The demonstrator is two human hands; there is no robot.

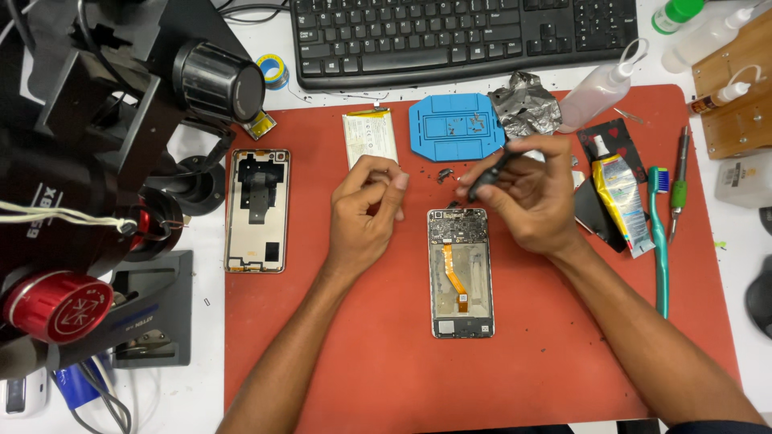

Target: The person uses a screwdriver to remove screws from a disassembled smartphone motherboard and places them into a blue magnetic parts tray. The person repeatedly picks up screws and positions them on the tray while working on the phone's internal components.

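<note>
Carefully steadied, the right hand point(527, 197) grips a slim black tool point(488, 177) just above the opened phone frame with its orange ribbon cable point(460, 273) on the red mat point(386, 354). The left hand point(366, 205) hovers beside, fingers pinched, contents unclear; small, light movements would suit here.

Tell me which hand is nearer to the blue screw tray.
Right. The right hand, gripping a small black tool, sits just below the blue screw tray, its fingers almost under the tray's lower right corner. The left hand is lower and further left, beneath the battery.
</note>
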